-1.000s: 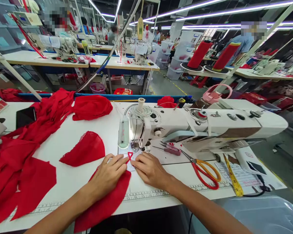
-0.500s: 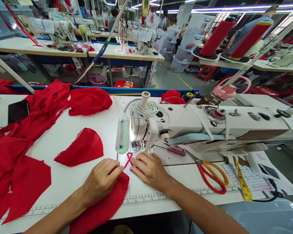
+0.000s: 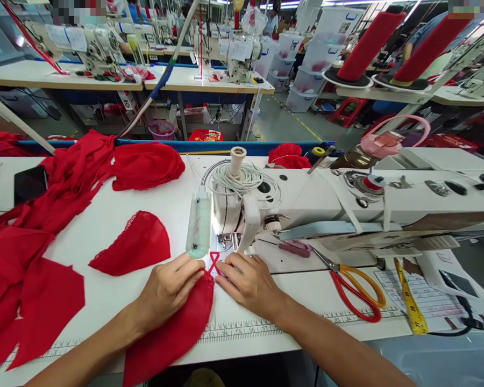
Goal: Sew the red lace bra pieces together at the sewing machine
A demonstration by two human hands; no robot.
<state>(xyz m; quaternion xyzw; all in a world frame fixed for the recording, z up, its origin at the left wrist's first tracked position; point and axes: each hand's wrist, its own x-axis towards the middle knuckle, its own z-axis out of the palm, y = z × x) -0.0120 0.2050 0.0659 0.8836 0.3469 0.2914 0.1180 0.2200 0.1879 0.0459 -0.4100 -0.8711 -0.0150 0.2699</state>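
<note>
My left hand (image 3: 168, 288) lies on a red fabric piece (image 3: 167, 336) that hangs over the table's front edge, fingers curled and pinching its top corner. My right hand (image 3: 248, 281) presses beside it, fingertips at a small crossed red ribbon loop (image 3: 213, 263). The loop sits just in front of the presser foot (image 3: 226, 241) of the white sewing machine (image 3: 347, 207). Both hands nearly touch at the loop.
Another red cup-shaped piece (image 3: 135, 245) lies to the left, with a heap of red fabric (image 3: 44, 215) beyond it. Orange-handled scissors (image 3: 353, 290), pink snips (image 3: 294, 248) and a yellow tape measure (image 3: 411, 306) lie to the right. A phone (image 3: 30, 184) rests far left.
The fabric and ribbon loop have been pushed forward toward the presser foot; the loop has gone from a triangle to a crossed shape. The view has shifted slightly.
</note>
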